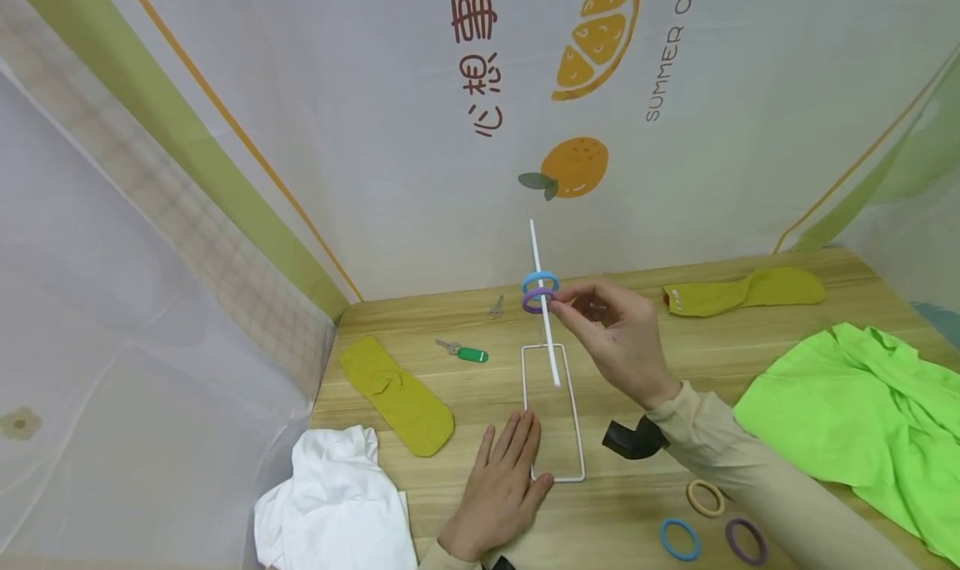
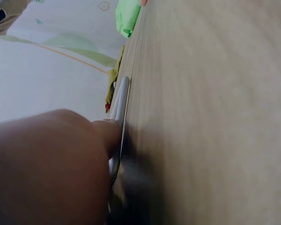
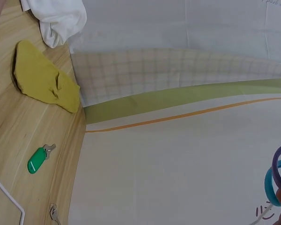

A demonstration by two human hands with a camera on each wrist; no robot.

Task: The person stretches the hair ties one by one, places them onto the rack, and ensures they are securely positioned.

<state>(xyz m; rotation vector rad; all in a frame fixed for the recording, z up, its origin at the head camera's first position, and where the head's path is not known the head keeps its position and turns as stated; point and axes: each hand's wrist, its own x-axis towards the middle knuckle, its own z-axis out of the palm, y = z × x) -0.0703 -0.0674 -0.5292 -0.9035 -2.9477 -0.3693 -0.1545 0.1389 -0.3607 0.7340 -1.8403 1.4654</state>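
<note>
A white stand has a rectangular wire base [image 1: 577, 428] on the table and a long white rod [image 1: 551, 349] raised above it. My left hand [image 1: 501, 482] rests on the base's left side, fingers straight. In the left wrist view, this hand [image 2: 51, 159] touches the white frame [image 2: 124, 91]. My right hand [image 1: 618, 337] pinches a purple ring [image 1: 529, 306] at the rod, thumb against forefinger. Just beyond it, a blue ring [image 1: 528, 280] appears to hang around the rod. The right wrist view catches the purple ring [image 3: 275, 164] and blue ring [image 3: 269, 187] at its edge.
Beige [image 1: 705, 498], blue [image 1: 664, 545] and purple rings [image 1: 761, 545] lie front right. Around the table are yellow socks [image 1: 401, 399] [image 1: 750, 293], green-tagged key [image 1: 471, 354], loose key [image 1: 497, 308], black piece [image 1: 633, 438], white cloth [image 1: 337, 495] and bright green cloth [image 1: 840, 403].
</note>
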